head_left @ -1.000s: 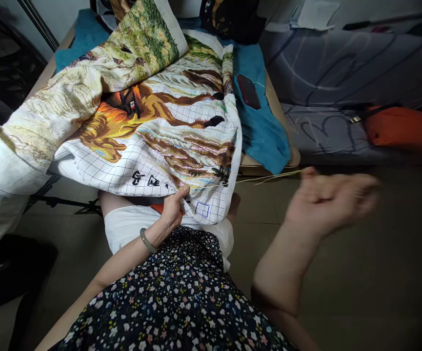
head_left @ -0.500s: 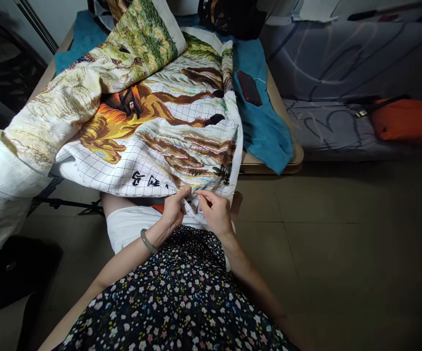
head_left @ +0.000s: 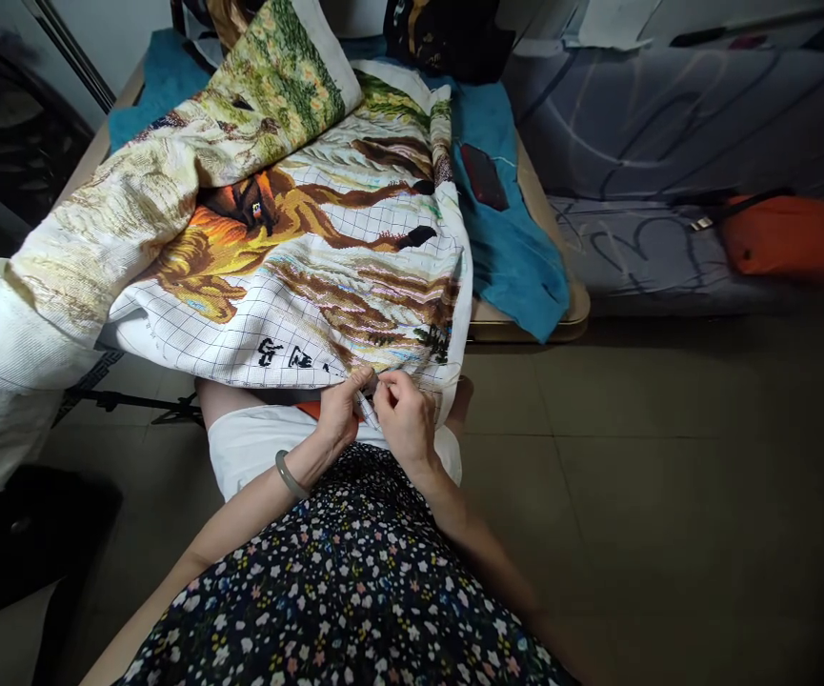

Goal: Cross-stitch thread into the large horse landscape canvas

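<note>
A large cross-stitch cloth (head_left: pixel 354 214) drapes from the table to my lap, with a horse-like figure in orange and brown, black characters and a printed grid. Its left part is rolled up. My left hand (head_left: pixel 340 405) is closed on the near edge of the cloth, thumb on top, with a fold of fabric below it. Close beside it, my right hand (head_left: pixel 406 414) has thumb and forefinger pinched together at the same edge. What lies between those fingertips is too small to make out.
Under the cloth is a table (head_left: pixel 569 310) covered by a teal cloth (head_left: pixel 518 257). A dark red phone (head_left: pixel 484 176) rests on it, a cable at its top. Rightward stands a grey patterned sofa (head_left: pixel 626 124) with an orange bag (head_left: pixel 790 236). A black tripod leg (head_left: pixel 126 398) is at left.
My right hand has shifted slightly left, nearer to my left hand, its fingers still pinched. My left hand keeps its hold on the cloth's edge.
</note>
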`<state>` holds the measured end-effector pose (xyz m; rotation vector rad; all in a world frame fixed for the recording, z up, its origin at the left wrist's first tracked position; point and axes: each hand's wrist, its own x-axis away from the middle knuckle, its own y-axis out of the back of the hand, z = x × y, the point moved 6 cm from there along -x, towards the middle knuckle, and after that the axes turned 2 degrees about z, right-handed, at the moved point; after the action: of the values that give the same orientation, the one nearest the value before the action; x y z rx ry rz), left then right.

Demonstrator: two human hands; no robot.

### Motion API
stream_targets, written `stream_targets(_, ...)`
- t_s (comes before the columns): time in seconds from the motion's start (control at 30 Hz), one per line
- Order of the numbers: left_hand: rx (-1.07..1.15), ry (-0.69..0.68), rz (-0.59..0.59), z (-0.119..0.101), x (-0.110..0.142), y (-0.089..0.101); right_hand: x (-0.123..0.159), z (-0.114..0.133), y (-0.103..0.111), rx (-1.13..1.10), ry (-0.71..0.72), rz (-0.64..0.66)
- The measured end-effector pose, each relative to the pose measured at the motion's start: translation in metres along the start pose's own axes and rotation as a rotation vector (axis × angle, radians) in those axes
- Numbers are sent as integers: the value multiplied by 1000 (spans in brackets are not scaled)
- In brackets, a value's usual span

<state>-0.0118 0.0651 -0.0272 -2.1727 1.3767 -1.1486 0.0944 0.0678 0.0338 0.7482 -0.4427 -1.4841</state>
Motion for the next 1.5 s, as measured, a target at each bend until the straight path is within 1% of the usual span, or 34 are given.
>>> stream_targets(0.07,-35,12,9,-1,-1,0,1,-3,-6,-132,-33,41)
stream_targets(0.17,-83,19,-28,-2,-2,1,2,-9,-11,-310,-65,87)
stream_targets(0.27,-99,-7,-42,-4,-5,1,2,-13,-13,-374,-81,93)
stream_targets(0.37,-93,-42,-25,-5,-6,0,3,-13,-13,-375,-69,83)
stream_targets(0.53,-90,-61,-50,-5,-8,1,3,-11,-12,-342,-23,28)
stream_targets(0.73,-65,-65,-50,-5,-7,1,2,-19,-16,-403,-90,20)
stream_targets(0.93,38,40,-9,2,-1,-1,3,-19,-15,-461,-154,17)
stream_targets(1.07,57,89,11,6,1,-1,-1,-14,-9,-500,-189,-10)
stream_targets(1.13,60,88,32,6,1,-2,-6,-11,-5,-508,-191,-5)
stream_targets(1.2,75,55,57,5,0,-3,-11,-5,-3,-451,-150,24)
stream_targets(1.27,82,27,70,4,0,-3,-16,2,-4,-325,-87,70)
stream_targets(1.33,68,27,74,5,-1,-3,-20,7,-6,-228,-45,127)
stream_targets(1.37,53,31,71,5,-1,-2,-22,7,-5,-227,-47,145)
stream_targets(1.4,38,26,62,5,-2,-2,-24,6,1,-268,-67,135)
stream_targets(1.43,26,14,50,4,-2,-1,-28,3,12,-348,-99,89)
stream_targets(1.47,19,4,38,3,-2,0,-32,-2,28,-461,-136,12)
stream_targets(1.5,16,-4,23,3,-2,1,-36,-8,50,-596,-169,-89)
